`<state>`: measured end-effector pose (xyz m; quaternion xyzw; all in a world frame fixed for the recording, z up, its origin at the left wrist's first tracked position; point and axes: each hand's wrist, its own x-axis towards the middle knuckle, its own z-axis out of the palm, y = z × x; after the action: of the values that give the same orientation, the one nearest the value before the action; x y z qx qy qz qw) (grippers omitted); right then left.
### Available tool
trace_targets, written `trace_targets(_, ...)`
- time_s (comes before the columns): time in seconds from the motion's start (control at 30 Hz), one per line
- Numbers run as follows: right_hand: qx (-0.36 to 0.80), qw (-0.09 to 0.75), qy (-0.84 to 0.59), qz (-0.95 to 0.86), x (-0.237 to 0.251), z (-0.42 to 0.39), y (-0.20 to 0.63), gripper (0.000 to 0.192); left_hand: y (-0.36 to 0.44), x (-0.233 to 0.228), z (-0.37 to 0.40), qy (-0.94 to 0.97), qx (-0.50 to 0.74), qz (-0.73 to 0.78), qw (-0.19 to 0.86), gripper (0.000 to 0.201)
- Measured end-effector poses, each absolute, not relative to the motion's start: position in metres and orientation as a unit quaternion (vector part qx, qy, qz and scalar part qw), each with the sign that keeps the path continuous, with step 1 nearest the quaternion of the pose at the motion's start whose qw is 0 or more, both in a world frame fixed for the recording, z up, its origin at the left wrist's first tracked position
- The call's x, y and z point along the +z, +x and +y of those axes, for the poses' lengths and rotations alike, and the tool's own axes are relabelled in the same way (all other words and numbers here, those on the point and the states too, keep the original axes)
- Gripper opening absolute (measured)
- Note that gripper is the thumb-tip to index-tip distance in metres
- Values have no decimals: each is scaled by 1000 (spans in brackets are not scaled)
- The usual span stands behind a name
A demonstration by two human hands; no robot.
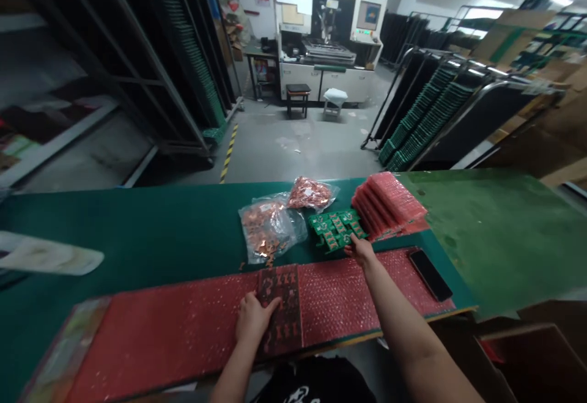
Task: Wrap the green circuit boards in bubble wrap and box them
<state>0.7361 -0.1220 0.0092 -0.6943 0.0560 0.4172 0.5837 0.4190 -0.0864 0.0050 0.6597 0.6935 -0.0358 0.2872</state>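
Observation:
On the table edge lies a long strip of red bubble wrap [178,323]. A dark-looking circuit board with copper-coloured parts [287,311] shows through a layer of it near the middle. My left hand [254,317] is at that board's left edge, thumb over the covered board and fingers curled against the wrap. My right hand [360,250] pinches the near right corner of a green circuit board [337,229] with copper-coloured pieces on it. Just left of that board lies a clear bag of small copper-coloured parts [268,229], some spilled at its mouth.
A second bag of copper parts [309,194] lies behind. Stacked red bubble-wrap packs [387,204] stand at the right, and a phone [430,274] rests on the strip's right end. Racks of green boards [422,109] and a white machine [328,36] are beyond the table.

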Motion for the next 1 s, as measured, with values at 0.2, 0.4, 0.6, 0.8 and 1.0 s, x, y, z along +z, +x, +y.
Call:
trace_targets(0.2, 517, 571, -633, -78, 23, -152, 704, 35, 407, -4, -90, 664, 3, 685, 300, 57)
trace_targets(0.4, 688, 342, -558, -314, 20, -150, 622, 42, 392, -27, -80, 611, 77, 669, 416, 33)
trace_targets(0.6, 623, 247, -644, -369, 8, -140, 578, 12, 378, -27, -70, 610, 76, 639, 462, 18)
trace_targets(0.8, 527, 194, -725, -399, -1, -134, 574, 18, 375, -28, -82, 642, 90, 612, 453, 31)
trace_targets(1.0, 421, 181, -790, -408, -8, -134, 573, 30, 377, -37, -96, 682, 98, 614, 386, 41)
